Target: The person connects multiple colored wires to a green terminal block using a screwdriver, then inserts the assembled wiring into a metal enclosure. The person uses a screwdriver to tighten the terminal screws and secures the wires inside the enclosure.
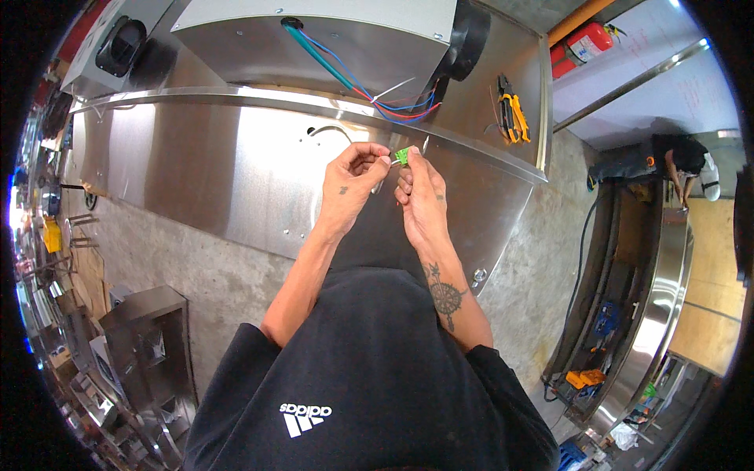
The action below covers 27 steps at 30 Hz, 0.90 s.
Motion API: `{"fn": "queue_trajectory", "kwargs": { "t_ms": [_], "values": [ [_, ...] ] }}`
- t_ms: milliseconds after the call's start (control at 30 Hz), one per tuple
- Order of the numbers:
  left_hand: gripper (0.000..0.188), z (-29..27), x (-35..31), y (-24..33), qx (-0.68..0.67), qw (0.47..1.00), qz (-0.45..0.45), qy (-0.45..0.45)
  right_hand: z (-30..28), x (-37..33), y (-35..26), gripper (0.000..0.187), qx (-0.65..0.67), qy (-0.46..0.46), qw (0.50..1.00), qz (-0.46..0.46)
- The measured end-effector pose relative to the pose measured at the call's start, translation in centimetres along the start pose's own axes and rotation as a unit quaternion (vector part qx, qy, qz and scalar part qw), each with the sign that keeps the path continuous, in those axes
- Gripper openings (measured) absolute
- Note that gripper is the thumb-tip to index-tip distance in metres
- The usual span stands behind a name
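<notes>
Both hands meet above the steel surface, close to its raised back edge. Between the thumb and fingers of my right hand (425,196) is a small green terminal block connector (403,155). My left hand (351,182) pinches close beside it, fingers closed; a thin pale piece shows between its fingertips and the connector, too small to name. Beyond my hands, a bundle of blue, red and green wires (338,72) comes out of a hole in a grey metal box (314,39). A white cable tie (395,89) is around the wires.
Yellow-and-black pliers (515,114) lie on the steel surface (196,157) at the right. A black round duct (465,39) sticks out of the box. Farther right are a red fire extinguisher (583,47), a steel-edged bench (656,314) and another person (682,161). Metal housings (149,330) stand lower left.
</notes>
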State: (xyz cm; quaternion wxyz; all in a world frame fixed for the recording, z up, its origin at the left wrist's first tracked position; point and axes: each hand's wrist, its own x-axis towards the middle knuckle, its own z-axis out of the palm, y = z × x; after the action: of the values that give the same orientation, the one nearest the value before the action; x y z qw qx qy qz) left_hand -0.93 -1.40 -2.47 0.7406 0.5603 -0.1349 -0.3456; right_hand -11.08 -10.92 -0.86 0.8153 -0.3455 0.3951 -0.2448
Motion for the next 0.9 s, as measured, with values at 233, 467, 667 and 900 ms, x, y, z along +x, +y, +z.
{"fn": "queue_trajectory", "kwargs": {
  "t_ms": [233,467,667,900],
  "values": [
    [0.016,0.1,0.2,1.2,0.137,0.99,0.023,0.005,0.0,-0.1,0.4,0.024,0.019,-0.013,1.0,-0.006],
    [0.018,0.4,0.2,2.0,0.15,0.989,0.007,-0.003,-0.1,0.0,0.5,0.025,0.032,-0.019,0.999,-0.007],
    [0.02,0.3,0.4,2.1,0.16,0.987,-0.009,-0.012,0.1,-0.1,0.5,0.025,0.045,-0.02,0.999,-0.007],
    [0.019,0.2,0.6,2.2,0.166,0.986,-0.027,-0.014,0.1,0.0,0.6,0.025,0.041,-0.018,0.999,-0.002]
  ]
}}
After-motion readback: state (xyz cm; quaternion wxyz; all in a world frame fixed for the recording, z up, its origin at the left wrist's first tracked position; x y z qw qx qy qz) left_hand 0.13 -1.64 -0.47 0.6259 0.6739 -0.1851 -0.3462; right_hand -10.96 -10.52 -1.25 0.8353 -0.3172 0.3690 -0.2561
